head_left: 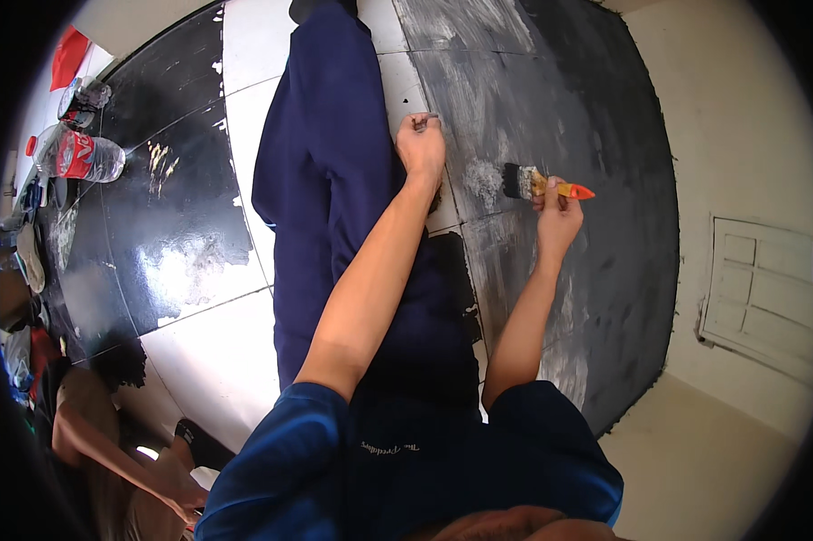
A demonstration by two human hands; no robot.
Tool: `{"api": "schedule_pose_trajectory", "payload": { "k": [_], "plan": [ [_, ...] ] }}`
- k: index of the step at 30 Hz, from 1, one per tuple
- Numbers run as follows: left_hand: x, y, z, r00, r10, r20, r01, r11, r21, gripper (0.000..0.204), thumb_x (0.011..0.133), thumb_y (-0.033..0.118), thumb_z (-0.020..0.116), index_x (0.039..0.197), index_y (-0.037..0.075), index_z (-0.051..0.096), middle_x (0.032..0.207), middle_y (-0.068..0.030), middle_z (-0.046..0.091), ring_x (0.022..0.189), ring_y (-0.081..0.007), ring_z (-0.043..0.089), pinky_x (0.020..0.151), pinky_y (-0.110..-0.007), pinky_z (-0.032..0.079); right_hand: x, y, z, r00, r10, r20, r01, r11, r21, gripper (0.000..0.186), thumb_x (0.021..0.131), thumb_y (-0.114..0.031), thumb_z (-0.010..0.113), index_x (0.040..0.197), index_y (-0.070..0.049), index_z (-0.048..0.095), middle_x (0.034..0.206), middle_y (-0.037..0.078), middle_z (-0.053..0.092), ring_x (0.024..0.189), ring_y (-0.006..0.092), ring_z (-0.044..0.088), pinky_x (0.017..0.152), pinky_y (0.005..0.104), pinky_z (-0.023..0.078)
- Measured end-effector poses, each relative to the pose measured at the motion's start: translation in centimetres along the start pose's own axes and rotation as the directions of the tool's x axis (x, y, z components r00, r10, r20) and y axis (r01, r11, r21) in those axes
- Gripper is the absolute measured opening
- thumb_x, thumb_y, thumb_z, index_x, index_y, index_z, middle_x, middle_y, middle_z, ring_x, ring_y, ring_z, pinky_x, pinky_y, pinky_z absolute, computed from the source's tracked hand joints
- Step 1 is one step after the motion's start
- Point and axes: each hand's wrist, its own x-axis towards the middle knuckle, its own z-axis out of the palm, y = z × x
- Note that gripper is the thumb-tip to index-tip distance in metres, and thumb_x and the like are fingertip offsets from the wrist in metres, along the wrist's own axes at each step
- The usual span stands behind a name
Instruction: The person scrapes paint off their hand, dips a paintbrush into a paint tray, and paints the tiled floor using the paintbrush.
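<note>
My left hand [420, 149] is closed beside the thigh of my navy trousers [316, 126], with a small object at its fingertips that I cannot make out. Right of it, my right hand [558, 215] grips a paintbrush [520, 180] with an orange-tipped handle and dark bristles smeared with grey. The bristles rest at or just over a speckled pale-grey wet patch [484, 180] on tiles streaked with dark grey coating [614, 135]. My legs stretch out along a strip of white tile between this coated area and the glossy black patches on the left.
Plastic bottles [82, 155] and other clutter line the far left edge. At lower left another person [109, 451] sits close by, arm and leg visible. A pale wall [695, 90] with a panelled hatch or door shape [758, 288] borders the coated tiles on the right.
</note>
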Motion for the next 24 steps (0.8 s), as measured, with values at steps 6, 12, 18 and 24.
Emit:
{"api": "schedule_pose_trajectory", "payload": {
  "k": [6, 12, 18, 24],
  "plan": [
    [-0.4, -0.7, 1.1, 0.999, 0.016, 0.032, -0.017, 1.0, 0.027, 0.013, 0.086, 0.009, 0.065, 0.094, 0.0, 0.069, 0.087, -0.0084, 0.07, 0.081, -0.0176, 0.065, 0.078, -0.031, 0.051, -1.4, 6.1, 3.2, 0.991, -0.091, 0.099, 0.107, 0.98, -0.165, 0.024, 0.101, -0.021, 0.065, 0.109, 0.001, 0.065, 0.079, 0.005, 0.068, 0.061, 0.009, 0.061, 0.054, 0.0256, 0.049],
    [0.1, -1.3, 1.3, 0.998, 0.043, 0.052, -0.042, 0.999, -0.02, 0.014, 0.086, 0.01, 0.066, 0.095, 0.0, 0.068, 0.085, -0.0071, 0.069, 0.08, -0.0169, 0.064, 0.077, -0.031, 0.051, -2.0, 4.6, 4.1, 0.985, -0.147, 0.093, 0.16, 0.976, -0.147, 0.02, 0.099, -0.02, 0.066, 0.105, -0.001, 0.07, 0.07, 0.005, 0.067, 0.06, 0.0097, 0.06, 0.057, 0.0298, 0.048],
    [0.9, -2.5, 0.7, 0.997, -0.022, 0.076, 0.017, 0.998, 0.061, 0.015, 0.088, 0.01, 0.064, 0.097, -0.001, 0.068, 0.086, -0.0068, 0.069, 0.08, -0.016, 0.063, 0.078, -0.031, 0.051, -2.6, 0.9, 4.6, 0.997, 0.002, 0.078, -0.004, 1.0, 0.021, 0.017, 0.096, -0.018, 0.068, 0.105, -0.003, 0.07, 0.076, 0.014, 0.071, 0.065, 0.0216, 0.068, 0.067, 0.0375, 0.052],
    [0.0, -2.6, 0.4, 0.998, -0.015, 0.059, 0.004, 0.983, 0.185, 0.016, 0.087, 0.012, 0.066, 0.096, -0.001, 0.068, 0.086, -0.0071, 0.07, 0.081, -0.0164, 0.064, 0.079, -0.032, 0.051, -1.6, -1.9, 2.8, 0.988, -0.12, 0.092, 0.125, 0.991, -0.052, 0.019, 0.097, -0.016, 0.069, 0.106, 0.001, 0.07, 0.079, 0.009, 0.073, 0.064, 0.0128, 0.069, 0.06, 0.0266, 0.052]
  ]
}}
